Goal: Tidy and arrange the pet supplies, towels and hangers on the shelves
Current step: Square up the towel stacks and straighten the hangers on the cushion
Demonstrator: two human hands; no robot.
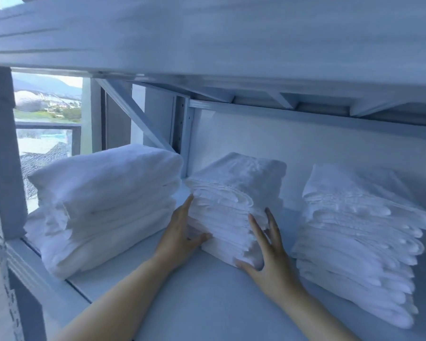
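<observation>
Towel stack (234, 207), seemingly lengthwise front-to-back, between left hand (182, 233) and right hand (268, 254)

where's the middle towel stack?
Head view, shelf centre: middle towel stack sits between left hand and right hand, thick towels left, bigger stack right.

A bulky stack of folded white towels (103, 207) is being carried at the left of the white metal shelf (202, 308), a smaller white cloth stack (231, 205) mid-shelf, a third white cloth stack (354, 247) at the right.
</observation>
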